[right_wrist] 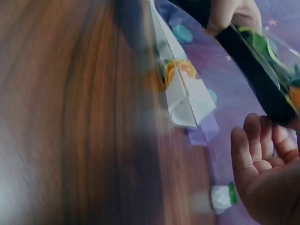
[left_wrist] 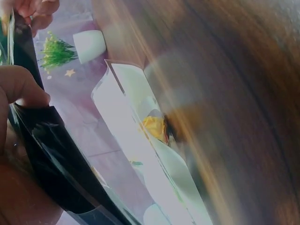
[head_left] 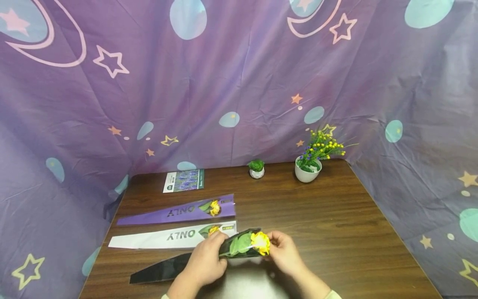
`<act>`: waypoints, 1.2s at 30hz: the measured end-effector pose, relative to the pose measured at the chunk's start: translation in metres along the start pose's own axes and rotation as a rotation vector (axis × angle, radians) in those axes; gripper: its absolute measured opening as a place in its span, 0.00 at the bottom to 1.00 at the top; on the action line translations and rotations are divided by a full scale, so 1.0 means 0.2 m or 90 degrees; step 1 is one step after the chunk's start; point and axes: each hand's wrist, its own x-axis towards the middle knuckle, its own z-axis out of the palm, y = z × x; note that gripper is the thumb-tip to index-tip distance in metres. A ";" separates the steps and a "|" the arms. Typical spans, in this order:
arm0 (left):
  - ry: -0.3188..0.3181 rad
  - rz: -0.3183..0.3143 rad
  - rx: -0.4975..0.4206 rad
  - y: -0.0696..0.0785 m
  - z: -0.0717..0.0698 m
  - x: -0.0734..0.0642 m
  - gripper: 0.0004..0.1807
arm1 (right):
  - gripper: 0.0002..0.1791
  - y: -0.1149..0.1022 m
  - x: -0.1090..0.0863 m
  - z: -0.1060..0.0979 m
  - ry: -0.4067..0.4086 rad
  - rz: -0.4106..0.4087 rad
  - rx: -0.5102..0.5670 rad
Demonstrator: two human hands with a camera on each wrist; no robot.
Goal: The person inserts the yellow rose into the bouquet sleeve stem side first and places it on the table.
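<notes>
My left hand (head_left: 207, 259) grips a long black flower sleeve (head_left: 160, 269) around its middle, thumb over the front. The sleeve is raised over the table and tapers to the left. Behind its clear front show green leaves (head_left: 240, 243) and a yellow flower (head_left: 260, 243), which sits at the wide mouth. At that mouth, my right hand (head_left: 285, 251) pinches the flower's edge between thumb and forefinger. In the right wrist view, the other fingers (right_wrist: 253, 140) of this hand are loosely bent below the sleeve's end.
A white sleeve (head_left: 153, 240) and a purple sleeve (head_left: 149, 216), both lettered ONLY with a yellow flower, lie at the left. Behind them is a printed card (head_left: 184, 181). A small succulent pot (head_left: 257, 171) and a larger potted plant (head_left: 308, 170) stand at the table's back.
</notes>
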 end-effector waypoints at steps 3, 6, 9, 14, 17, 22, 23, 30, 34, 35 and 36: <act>-0.003 0.012 -0.010 0.00 -0.01 0.00 0.27 | 0.12 0.01 0.00 -0.02 -0.015 -0.124 -0.092; -0.019 0.016 -0.018 0.00 -0.01 -0.01 0.27 | 0.10 0.00 0.00 -0.03 -0.001 -0.188 -0.193; -0.034 0.014 -0.028 0.01 0.00 -0.01 0.27 | 0.07 -0.02 0.00 -0.02 0.027 -0.162 -0.236; -0.045 0.002 -0.041 0.02 0.00 0.00 0.26 | 0.06 -0.04 0.01 -0.01 0.012 -0.040 -0.098; -0.040 0.000 -0.043 0.02 0.00 0.00 0.26 | 0.07 -0.05 0.01 0.00 0.045 -0.012 -0.042; -0.019 -0.004 -0.041 0.01 -0.02 0.00 0.31 | 0.06 -0.06 -0.02 0.00 0.125 -0.156 -0.024; -0.017 -0.007 -0.041 0.01 -0.02 0.00 0.32 | 0.07 -0.06 -0.02 -0.01 0.118 -0.203 -0.029; -0.033 -0.028 -0.029 0.01 -0.03 0.01 0.37 | 0.15 -0.05 -0.04 -0.03 0.031 -0.358 -0.064; -0.050 -0.023 0.006 0.00 -0.03 0.01 0.42 | 0.15 -0.04 -0.05 -0.03 0.010 -0.337 -0.072; -0.052 -0.019 0.018 -0.01 -0.03 0.01 0.43 | 0.15 -0.03 -0.05 -0.02 0.004 -0.325 -0.078; -0.055 -0.016 0.028 -0.01 -0.03 0.01 0.44 | 0.15 -0.03 -0.05 -0.02 -0.002 -0.312 -0.084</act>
